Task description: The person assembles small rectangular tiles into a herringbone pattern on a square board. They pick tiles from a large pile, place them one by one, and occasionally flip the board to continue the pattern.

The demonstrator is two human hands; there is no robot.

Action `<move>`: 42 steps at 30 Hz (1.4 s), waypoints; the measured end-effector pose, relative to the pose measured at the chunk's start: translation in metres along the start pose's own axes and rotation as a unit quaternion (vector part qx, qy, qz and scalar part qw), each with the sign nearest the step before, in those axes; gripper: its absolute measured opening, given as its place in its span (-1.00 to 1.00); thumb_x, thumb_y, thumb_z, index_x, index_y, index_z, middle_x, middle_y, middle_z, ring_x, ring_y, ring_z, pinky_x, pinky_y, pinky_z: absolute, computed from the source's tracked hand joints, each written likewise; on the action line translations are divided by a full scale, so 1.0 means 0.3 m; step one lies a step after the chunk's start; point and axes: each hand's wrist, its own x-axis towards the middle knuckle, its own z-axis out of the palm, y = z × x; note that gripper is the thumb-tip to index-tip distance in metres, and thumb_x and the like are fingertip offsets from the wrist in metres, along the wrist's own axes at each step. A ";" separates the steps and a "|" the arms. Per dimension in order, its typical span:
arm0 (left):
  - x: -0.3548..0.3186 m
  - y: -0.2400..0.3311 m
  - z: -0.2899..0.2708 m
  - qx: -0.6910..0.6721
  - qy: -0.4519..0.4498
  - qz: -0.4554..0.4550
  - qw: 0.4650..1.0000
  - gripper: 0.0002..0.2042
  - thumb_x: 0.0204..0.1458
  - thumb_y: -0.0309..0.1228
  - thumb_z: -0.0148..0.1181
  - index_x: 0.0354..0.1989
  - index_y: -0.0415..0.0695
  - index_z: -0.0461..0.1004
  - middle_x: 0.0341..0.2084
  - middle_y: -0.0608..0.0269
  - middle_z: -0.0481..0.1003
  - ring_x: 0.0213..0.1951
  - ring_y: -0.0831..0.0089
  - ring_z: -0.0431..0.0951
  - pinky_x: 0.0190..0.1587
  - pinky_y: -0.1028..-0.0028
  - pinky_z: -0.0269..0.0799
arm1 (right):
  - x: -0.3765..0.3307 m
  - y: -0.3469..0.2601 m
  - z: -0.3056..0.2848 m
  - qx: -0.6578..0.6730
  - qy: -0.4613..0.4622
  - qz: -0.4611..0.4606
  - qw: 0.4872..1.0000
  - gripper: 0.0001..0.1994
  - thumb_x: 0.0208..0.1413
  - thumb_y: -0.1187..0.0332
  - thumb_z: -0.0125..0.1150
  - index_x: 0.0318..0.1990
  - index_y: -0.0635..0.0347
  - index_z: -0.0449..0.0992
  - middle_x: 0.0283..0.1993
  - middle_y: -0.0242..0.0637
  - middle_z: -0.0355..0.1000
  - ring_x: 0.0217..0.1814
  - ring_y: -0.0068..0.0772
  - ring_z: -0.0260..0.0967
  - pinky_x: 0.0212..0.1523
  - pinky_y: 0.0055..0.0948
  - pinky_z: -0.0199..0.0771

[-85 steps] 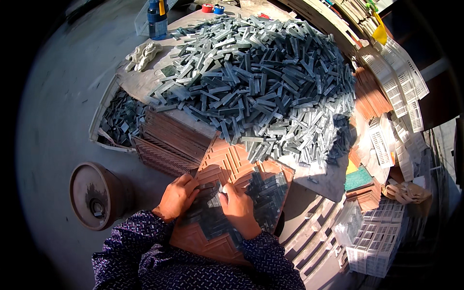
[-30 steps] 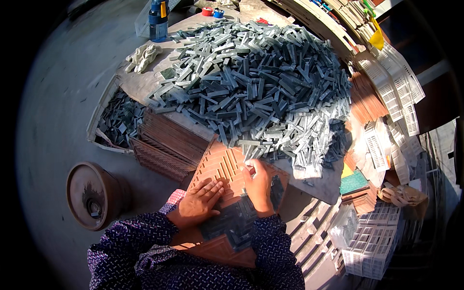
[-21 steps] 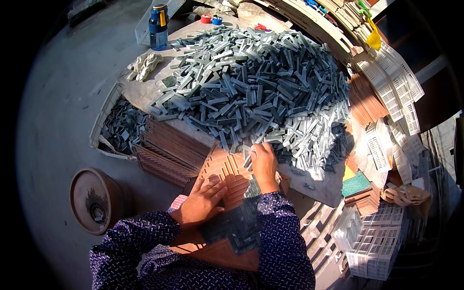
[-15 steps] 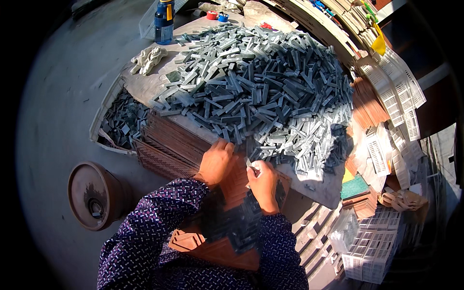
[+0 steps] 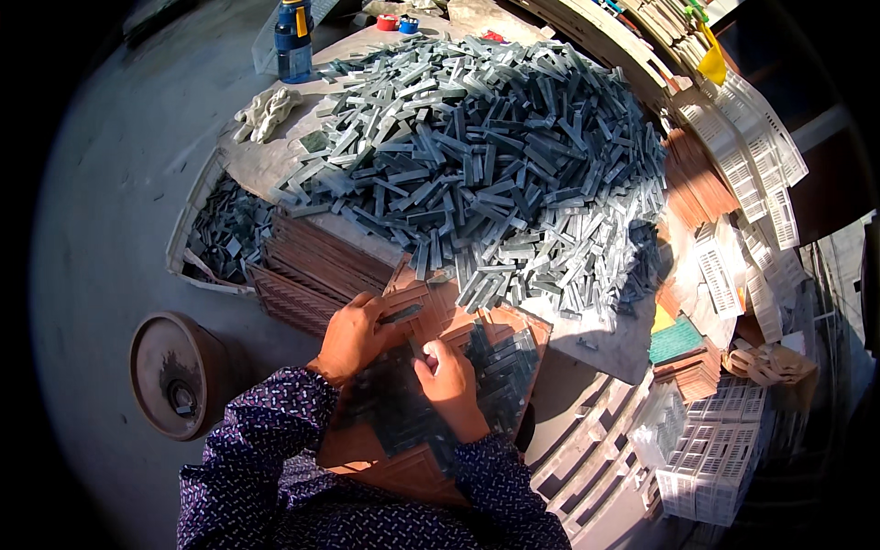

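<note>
A brown grooved mould tray (image 5: 500,328) lies tilted in front of me, partly filled with grey-green stone strips in a herringbone pattern. My left hand (image 5: 353,335) rests on the tray's upper left part and pinches one grey-green strip (image 5: 401,314) at its fingertips. My right hand (image 5: 449,380) sits beside it over the laid strips, fingers curled with a strip end at the fingertips. Behind the tray rises a big heap of loose grey-green strips (image 5: 495,165).
A stack of brown trays (image 5: 307,275) lies left of the mould. A white tub of strips (image 5: 220,234) stands further left, a round brown stool (image 5: 174,371) lower left. A blue bottle (image 5: 295,41) and gloves (image 5: 264,110) are at the back. White plastic grids (image 5: 733,174) pile up on the right.
Both hands reached up to the heap's edge, then drew back onto the tray. My left hand now holds a strip over the tray's upper left.
</note>
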 end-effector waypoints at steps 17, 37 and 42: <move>-0.148 -0.021 -0.013 -0.054 0.015 -0.002 0.998 -0.79 -0.18 -0.53 0.28 -0.31 -0.22 0.50 -0.37 0.07 0.44 -0.33 0.07 0.50 -0.29 0.29 0.44 | -0.012 0.030 -0.035 0.123 -0.004 0.074 0.990 -0.82 -0.09 0.47 0.29 -0.31 0.21 0.45 -0.46 -0.18 0.44 -0.44 -0.23 0.43 -0.40 -0.37 0.41; -0.201 -0.071 -0.050 -0.087 0.124 -0.008 0.988 -0.82 -0.10 -0.70 0.07 -0.30 -0.29 0.51 -0.34 0.08 0.48 -0.32 0.27 0.52 -0.25 0.45 0.43 | 0.259 0.130 -0.140 -0.190 0.042 -0.045 0.980 -0.56 -0.08 0.54 0.22 0.03 0.24 0.35 0.15 0.01 0.20 0.10 0.09 0.26 0.07 -0.15 0.31; -0.231 -0.102 -0.142 -0.070 0.146 -0.066 0.985 -0.85 -0.08 -0.67 0.08 -0.31 -0.29 0.50 -0.38 0.13 0.48 -0.44 0.38 0.48 -0.36 0.50 0.39 | 0.284 0.116 -0.198 -0.100 0.014 -0.015 0.995 -0.63 -0.15 0.52 0.30 -0.11 0.22 0.41 0.00 -0.02 0.29 -0.02 0.00 0.34 -0.05 -0.19 0.38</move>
